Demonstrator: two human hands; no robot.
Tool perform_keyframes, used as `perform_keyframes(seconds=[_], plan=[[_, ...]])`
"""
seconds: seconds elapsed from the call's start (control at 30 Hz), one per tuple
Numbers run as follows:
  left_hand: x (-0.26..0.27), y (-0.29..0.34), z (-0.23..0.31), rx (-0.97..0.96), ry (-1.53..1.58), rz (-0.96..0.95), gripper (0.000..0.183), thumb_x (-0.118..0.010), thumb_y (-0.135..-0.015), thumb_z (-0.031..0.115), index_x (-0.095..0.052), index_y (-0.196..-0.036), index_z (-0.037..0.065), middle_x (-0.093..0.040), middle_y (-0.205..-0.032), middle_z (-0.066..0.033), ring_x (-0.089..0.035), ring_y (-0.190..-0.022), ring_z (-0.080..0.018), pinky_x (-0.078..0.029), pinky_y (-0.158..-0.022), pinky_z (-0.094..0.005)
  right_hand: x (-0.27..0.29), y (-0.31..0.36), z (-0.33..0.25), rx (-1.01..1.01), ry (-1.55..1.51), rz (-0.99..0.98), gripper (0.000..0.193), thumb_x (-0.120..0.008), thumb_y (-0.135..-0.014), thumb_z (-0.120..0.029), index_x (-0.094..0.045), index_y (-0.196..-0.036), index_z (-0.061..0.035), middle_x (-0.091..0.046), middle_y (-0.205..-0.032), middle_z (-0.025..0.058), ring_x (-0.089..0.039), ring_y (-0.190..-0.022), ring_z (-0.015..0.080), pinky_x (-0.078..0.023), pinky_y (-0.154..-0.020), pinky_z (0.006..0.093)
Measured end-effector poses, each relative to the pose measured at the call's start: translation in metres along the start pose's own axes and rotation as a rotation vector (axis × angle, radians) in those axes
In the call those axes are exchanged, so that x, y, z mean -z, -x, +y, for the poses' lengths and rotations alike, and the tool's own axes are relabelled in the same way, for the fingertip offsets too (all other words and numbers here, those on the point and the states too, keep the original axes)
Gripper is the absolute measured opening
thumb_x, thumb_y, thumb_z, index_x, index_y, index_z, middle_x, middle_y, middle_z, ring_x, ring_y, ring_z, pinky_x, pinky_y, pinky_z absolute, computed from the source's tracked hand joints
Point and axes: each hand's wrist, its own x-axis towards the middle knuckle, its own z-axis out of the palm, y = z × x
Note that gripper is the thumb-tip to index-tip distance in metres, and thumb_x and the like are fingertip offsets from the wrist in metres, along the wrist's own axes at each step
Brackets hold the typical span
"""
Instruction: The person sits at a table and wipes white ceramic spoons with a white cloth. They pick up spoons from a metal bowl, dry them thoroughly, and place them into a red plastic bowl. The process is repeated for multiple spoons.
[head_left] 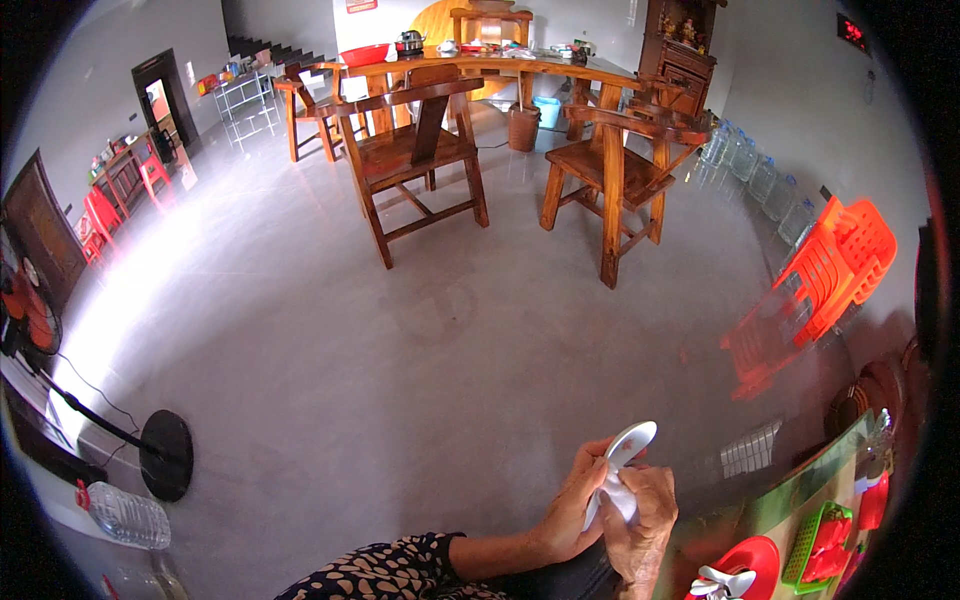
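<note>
In front of me, at the lower middle, a white soup spoon [630, 441] with a small reddish mark points up and to the right. My left hand [572, 505] is closed around its lower part. Pressed against the spoon is a crumpled white cloth or tissue [618, 494], gripped in the bent fingers of my right hand [648, 512]. Where the two hands meet, the lower end of the spoon is hidden. To the right of my right hand, several white spoons [722, 582] lie on a red plate [765, 556].
The plate sits on a table [700, 540] beside a green basket [808, 545] of red items. Orange stacked chairs [842, 262] stand at right, near several large bottles [763, 180]. Wooden chairs [415, 155] surround a long table ahead. A fan base [166, 455] stands at left.
</note>
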Motion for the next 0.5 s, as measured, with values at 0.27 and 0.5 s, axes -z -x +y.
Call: perform_keyframes(seconds=[0.27,0.5], plan=[[-0.008,0.005,-0.02,0.044,-0.067,0.091,0.039,-0.032,-0.102,0.029,-0.031,-0.132,0.005,-0.044,-0.123,-0.0079,-0.045,-0.112,-0.012,-0.039,-0.098,-0.03,-0.018,-0.013,0.006,-0.041,0.353,0.413,0.026,-0.061,-0.076,-0.017,-0.059,-0.097,-0.0011,-0.057,-0.087,0.0122,-0.048,-0.074,0.0281,-0.037,-0.067,0.04],[-0.009,0.006,-0.024,0.141,0.051,0.045,0.035,-0.034,-0.101,0.033,-0.036,-0.127,0.009,-0.05,-0.117,-0.0087,-0.05,-0.107,-0.0145,-0.045,-0.092,-0.0309,0.002,0.013,0.004,-0.086,0.419,0.187,0.034,-0.067,-0.067,-0.014,-0.065,-0.101,-0.0092,-0.055,-0.085,0.0043,-0.049,-0.078,0.0229,-0.036,-0.069,0.0378]])
